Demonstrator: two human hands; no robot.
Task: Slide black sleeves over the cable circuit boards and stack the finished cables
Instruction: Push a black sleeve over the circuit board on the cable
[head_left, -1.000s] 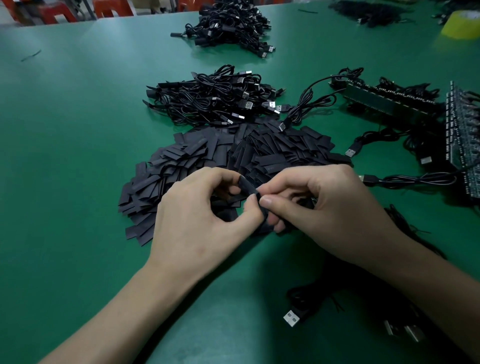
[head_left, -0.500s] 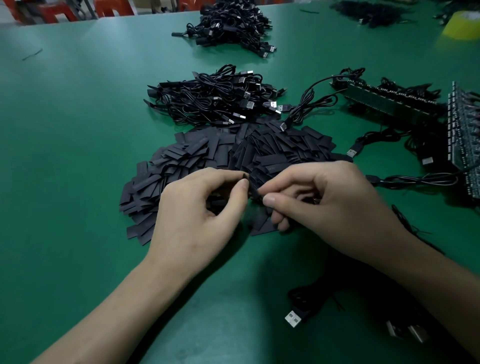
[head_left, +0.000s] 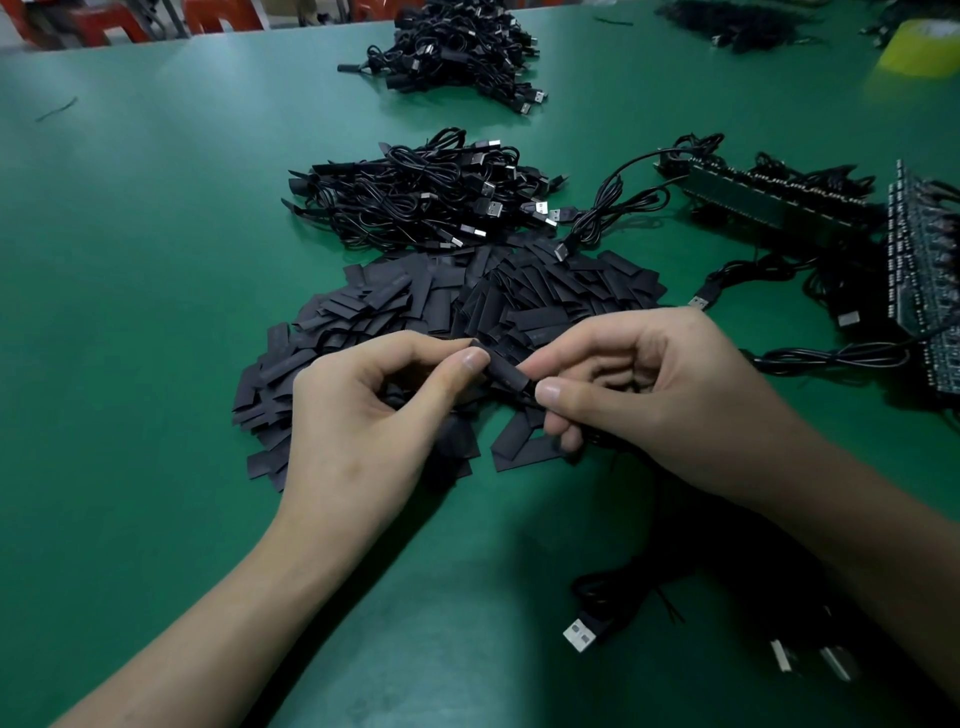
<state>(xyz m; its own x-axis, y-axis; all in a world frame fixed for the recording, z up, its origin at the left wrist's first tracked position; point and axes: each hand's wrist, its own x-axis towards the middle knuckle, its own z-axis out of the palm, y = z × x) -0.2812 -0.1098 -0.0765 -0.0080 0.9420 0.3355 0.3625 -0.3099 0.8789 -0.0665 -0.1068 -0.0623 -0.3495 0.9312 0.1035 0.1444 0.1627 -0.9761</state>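
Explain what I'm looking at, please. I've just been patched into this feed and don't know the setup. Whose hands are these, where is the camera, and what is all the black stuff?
There is no machine here. A person works with bare hands, and the single camera sits on their head, looking forward and down. The left hand and right hand each pinch an end of one black sleeve, held over the green table. Just behind the hands lies a heap of loose flat sleeves. Farther back is a pile of coiled cables with USB plugs, and a second pile lies beyond it. On the right are racks of circuit boards with cables attached. One USB plug lies near the right forearm. Whether a board is already inside the held sleeve cannot be seen.
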